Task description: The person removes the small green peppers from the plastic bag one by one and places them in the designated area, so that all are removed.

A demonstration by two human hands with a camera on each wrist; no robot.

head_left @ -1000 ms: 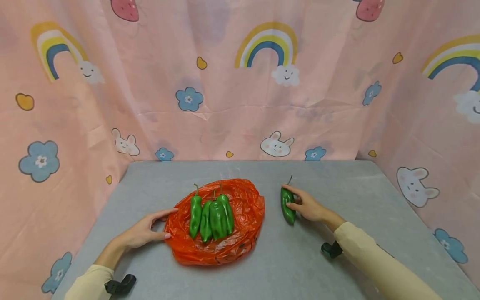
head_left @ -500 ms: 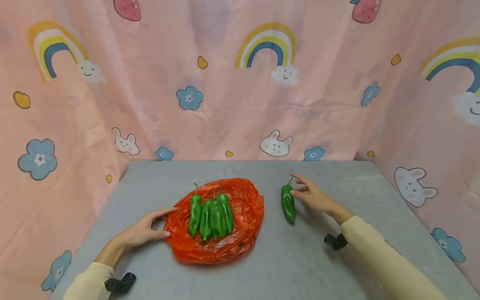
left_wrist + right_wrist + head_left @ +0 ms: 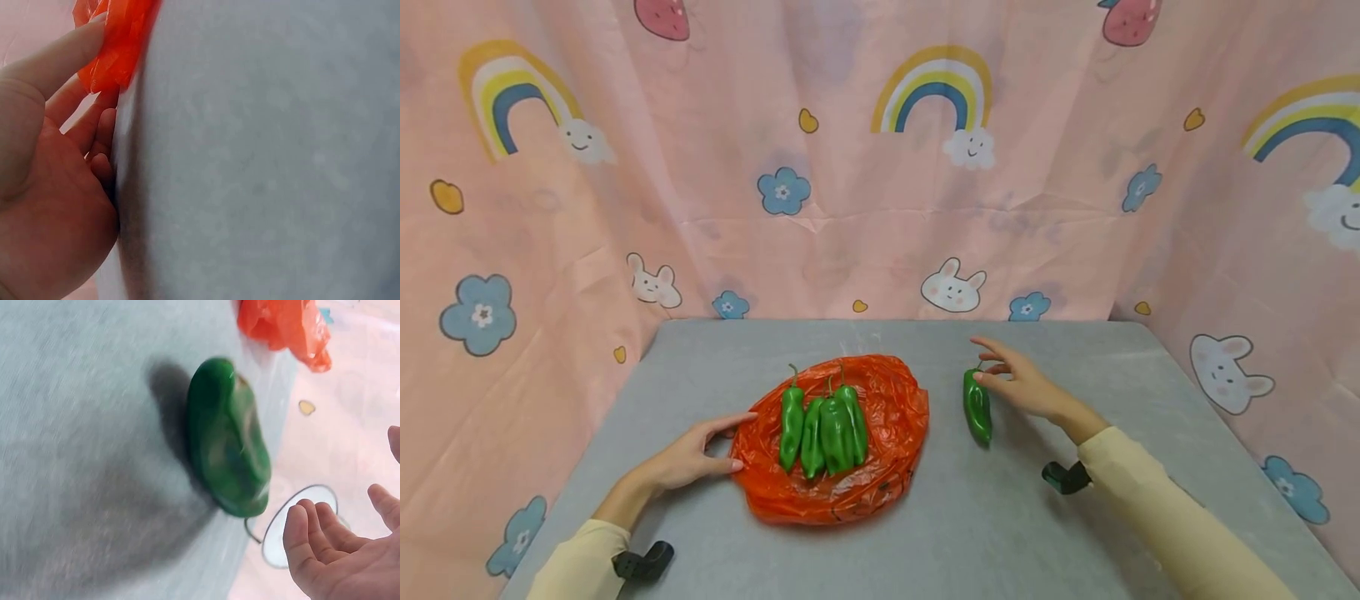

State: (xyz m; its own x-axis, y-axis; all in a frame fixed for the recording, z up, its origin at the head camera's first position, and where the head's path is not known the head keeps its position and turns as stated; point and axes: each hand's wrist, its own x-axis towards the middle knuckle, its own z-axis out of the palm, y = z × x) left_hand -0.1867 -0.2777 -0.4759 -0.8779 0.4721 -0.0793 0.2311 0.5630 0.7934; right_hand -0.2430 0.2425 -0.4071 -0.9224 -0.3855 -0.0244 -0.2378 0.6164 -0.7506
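Observation:
In the head view, several long green peppers [image 3: 837, 433] lie side by side on a crumpled orange-red plastic bag [image 3: 891, 425], stems pointing away from me. My left hand [image 3: 681, 458] touches the bag's left edge with spread index finger and thumb; the left wrist view shows the thumb against the plastic [image 3: 119, 53]. One more green pepper [image 3: 977, 417] lies on the table right of the bag. Over its stem end is my right hand [image 3: 1026, 387], fingers loosely extended. The right wrist view has this hand [image 3: 350, 556] apart from the pepper [image 3: 225, 444].
The grey table [image 3: 970, 517] ends at a pink curtain [image 3: 865, 250] printed with rainbows, flowers and rabbits, which encloses the back and both sides. A black device is strapped to each wrist, over the beige sleeves [image 3: 1157, 500].
A second ago my right hand lay around the lone pepper. It has let go and shifted away toward the stem end. The pepper stays put, and my left hand keeps its place at the bag.

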